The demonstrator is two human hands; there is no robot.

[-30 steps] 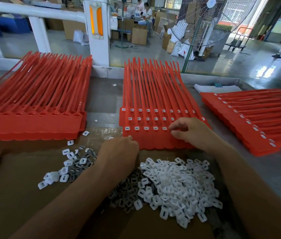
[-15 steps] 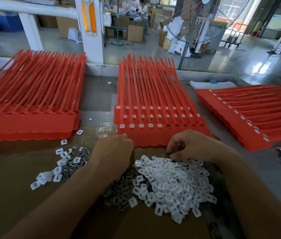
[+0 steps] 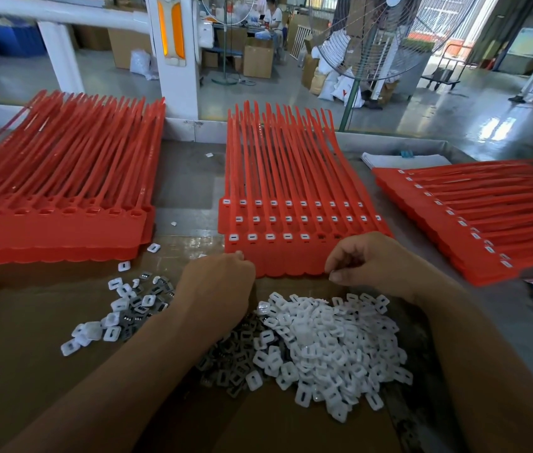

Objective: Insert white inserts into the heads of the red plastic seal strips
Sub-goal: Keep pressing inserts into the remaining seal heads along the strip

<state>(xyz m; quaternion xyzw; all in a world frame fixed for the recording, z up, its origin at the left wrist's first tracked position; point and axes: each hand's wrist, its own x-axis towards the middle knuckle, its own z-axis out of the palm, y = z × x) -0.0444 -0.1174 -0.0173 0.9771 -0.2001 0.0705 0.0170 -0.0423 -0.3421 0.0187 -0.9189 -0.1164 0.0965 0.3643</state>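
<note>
Left hand [image 3: 222,282] is seen from the back with its fingers curled and one fingertip at the near left corner of the centre stack of red seal strips [image 3: 291,178]. Whether anything is held inside it cannot be told. Further left, a stack of strips with empty heads [image 3: 56,223] is laid, with a small scatter of inserts [image 3: 121,308] near the left wrist.

On the centre stack, the front row is filled with five white inserts from its left end, and the next empty head [image 3: 320,237] is found just right of them. The right hand [image 3: 369,259] is held just beside that head, to its near right, with thumb and forefinger drawn together. No insert can be made out between them. The pile of white inserts [image 3: 327,341] lies just nearer the person.

The strips' long axis runs away from the person. The empty head is therefore judged best reached by the right hand, the nearer one, moving forward and left. A filled stack [image 3: 474,220] is set at far right.
</note>
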